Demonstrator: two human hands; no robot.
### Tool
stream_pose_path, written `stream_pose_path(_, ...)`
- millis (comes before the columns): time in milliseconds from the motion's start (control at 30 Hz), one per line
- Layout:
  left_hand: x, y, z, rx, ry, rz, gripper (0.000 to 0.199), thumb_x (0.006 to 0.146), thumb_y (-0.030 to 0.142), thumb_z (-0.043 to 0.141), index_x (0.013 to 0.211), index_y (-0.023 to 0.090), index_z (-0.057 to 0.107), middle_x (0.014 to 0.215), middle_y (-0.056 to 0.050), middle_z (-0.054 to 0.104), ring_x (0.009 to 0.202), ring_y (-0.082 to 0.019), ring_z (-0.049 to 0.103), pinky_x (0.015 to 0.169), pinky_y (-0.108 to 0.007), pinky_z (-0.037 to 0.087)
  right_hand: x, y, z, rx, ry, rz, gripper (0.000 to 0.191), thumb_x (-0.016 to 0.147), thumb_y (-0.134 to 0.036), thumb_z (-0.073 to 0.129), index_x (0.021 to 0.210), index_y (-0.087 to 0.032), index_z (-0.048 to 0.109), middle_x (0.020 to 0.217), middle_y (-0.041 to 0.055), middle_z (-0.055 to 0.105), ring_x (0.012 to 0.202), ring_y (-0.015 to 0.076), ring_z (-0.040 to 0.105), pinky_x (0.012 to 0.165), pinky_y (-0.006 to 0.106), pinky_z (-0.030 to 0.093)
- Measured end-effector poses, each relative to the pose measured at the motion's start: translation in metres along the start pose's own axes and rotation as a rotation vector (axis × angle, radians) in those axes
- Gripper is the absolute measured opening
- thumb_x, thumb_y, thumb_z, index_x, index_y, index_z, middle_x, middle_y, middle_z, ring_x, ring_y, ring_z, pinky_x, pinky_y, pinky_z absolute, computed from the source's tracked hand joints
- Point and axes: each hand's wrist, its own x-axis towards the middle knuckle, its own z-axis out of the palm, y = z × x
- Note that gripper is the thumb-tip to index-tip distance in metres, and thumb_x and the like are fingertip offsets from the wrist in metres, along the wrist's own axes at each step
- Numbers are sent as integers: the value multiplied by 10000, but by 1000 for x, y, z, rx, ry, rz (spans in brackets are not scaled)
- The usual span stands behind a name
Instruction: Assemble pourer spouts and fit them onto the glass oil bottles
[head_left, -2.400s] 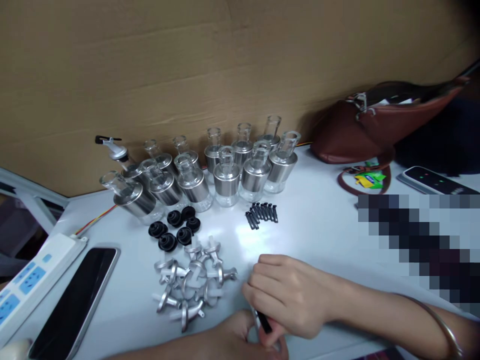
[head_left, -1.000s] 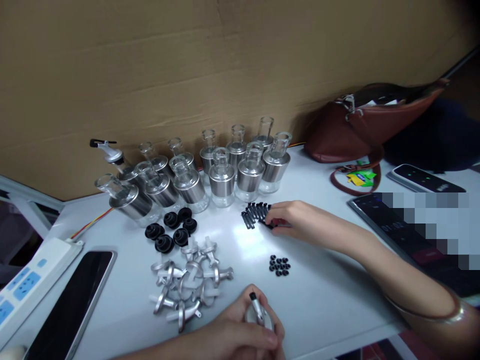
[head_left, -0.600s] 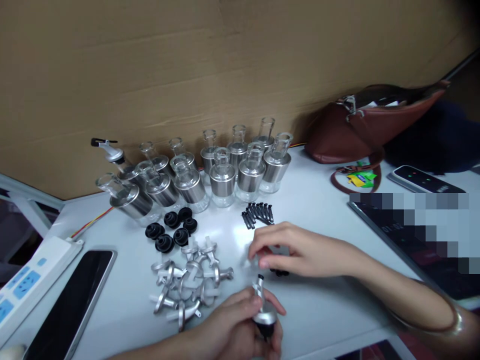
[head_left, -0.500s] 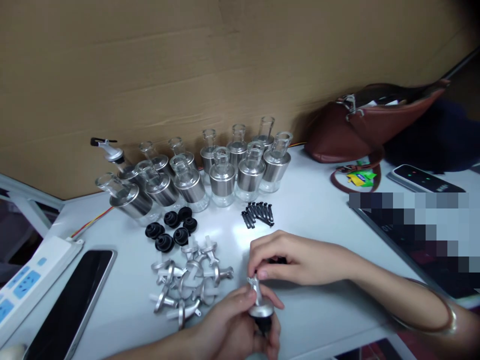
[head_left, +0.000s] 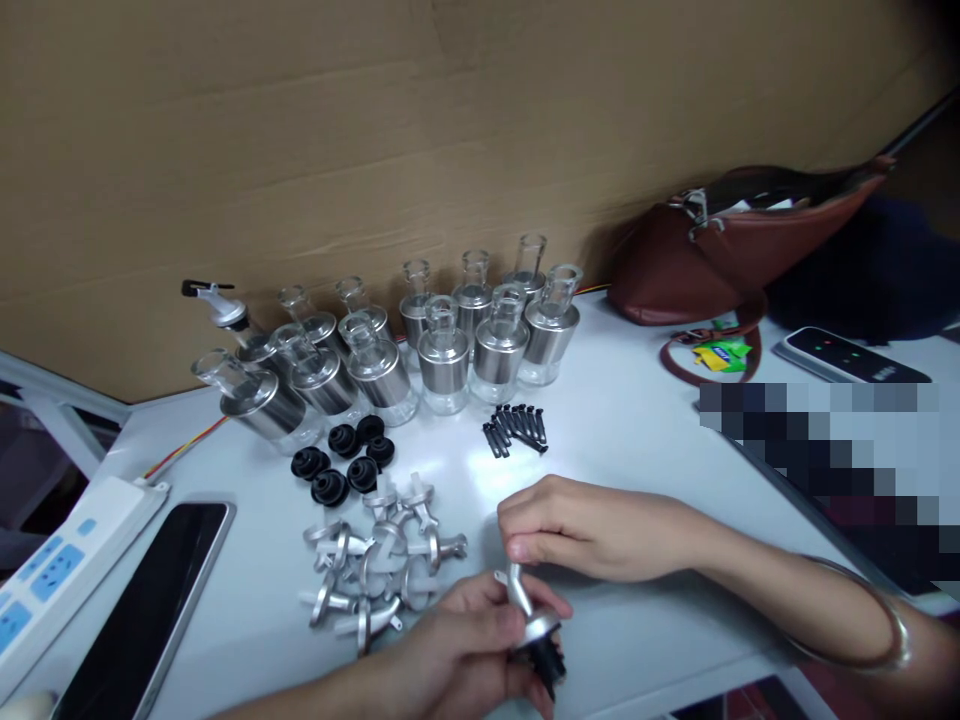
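A silver pourer with a black ribbed stopper (head_left: 541, 632) is held in my left hand (head_left: 480, 640), its spout pointing up and its stopper toward the lower right. At the spout's tip, the fingers of my right hand (head_left: 570, 525) are pinched together; whatever is between them is hidden. Left of my hands lies a pile of silver pourer tops (head_left: 382, 560). Several black rubber stoppers (head_left: 345, 462) sit behind the pile. Small black flaps (head_left: 516, 430) are bunched beyond my right hand. One bottle at the back left carries a fitted pourer (head_left: 223, 308) with a black flap.
Glass bottles with steel bands (head_left: 444, 362) stand in rows along the cardboard wall (head_left: 375, 130). A phone (head_left: 146, 610) and a power strip (head_left: 56, 570) lie at left. The brown bag (head_left: 675, 265), a white device (head_left: 855, 357) and a dark, partly pixelated device are at right.
The pourer in my left hand has tilted, its stopper swinging toward the lower right. My right hand has moved slightly down, and its fingers now cover the spout's tip.
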Motion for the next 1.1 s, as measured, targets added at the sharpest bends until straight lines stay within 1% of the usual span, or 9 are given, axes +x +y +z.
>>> stream_pose_path(133,-2,-1,2,76,64,-36,397,535,293,911,848,162,704,798,-28,624,652,-102,590,627,-245,448,-3,1,-7,29,190,56,425,978,-325,418,580,-175,400,544,-69,346,502,72,339,521,213,316)
stream_pose_path(200,-3,0,3,86,83,-49,392,529,293,912,833,162,701,836,-35,629,683,-103,590,630,-242,450,-5,1,-14,63,293,56,366,955,-314,468,631,-152,521,602,-35,483,548,81,440,551,213,364)
stream_pose_path(300,-3,0,5,91,93,-68,397,524,305,913,832,163,707,836,-33,623,687,-98,582,642,-247,456,-9,2,-23,50,350,29,181,899,-265,571,865,-128,685,843,48,646,742,120,592,699,240,451)
stream_pose_path(400,-2,1,5,94,100,-74,405,521,305,913,843,166,712,832,-32,617,690,-102,579,644,-252,457,-12,2,-28,2,309,59,166,882,-254,589,921,-138,702,865,53,685,744,128,613,689,239,461)
stream_pose_path(533,-1,2,4,95,95,-70,398,523,307,911,841,169,715,864,-34,617,683,-97,574,641,-255,449,-15,2,-32,-146,225,217,147,879,-238,545,935,-156,654,851,42,704,710,143,612,639,243,435)
stream_pose_path(633,-1,3,5,98,99,-77,395,527,305,910,843,169,716,851,-32,610,684,-98,574,645,-257,444,-18,0,-36,-264,144,378,98,824,-156,529,896,-167,594,745,8,648,627,129,555,578,228,396)
stream_pose_path(733,-1,2,4,106,91,-81,391,528,296,908,840,163,715,829,-32,605,692,-105,575,646,-260,440,-20,-2,-39,-306,86,474,140,745,-70,507,834,-176,527,601,-53,518,523,98,437,513,209,340)
stream_pose_path(867,-1,1,2,104,93,-86,392,544,294,899,858,160,707,809,-30,605,698,-112,572,652,-264,433,-22,2,-39,-318,22,458,144,728,-51,507,797,-173,540,609,-56,464,550,95,411,539,211,338)
stream_pose_path(1100,-2,3,6,96,98,-94,404,528,302,908,849,158,709,802,-22,602,686,-102,575,643,-251,432,-22,12,-35,-261,6,399,187,757,-16,473,774,-145,607,754,23,641,674,135,553,634,251,406)
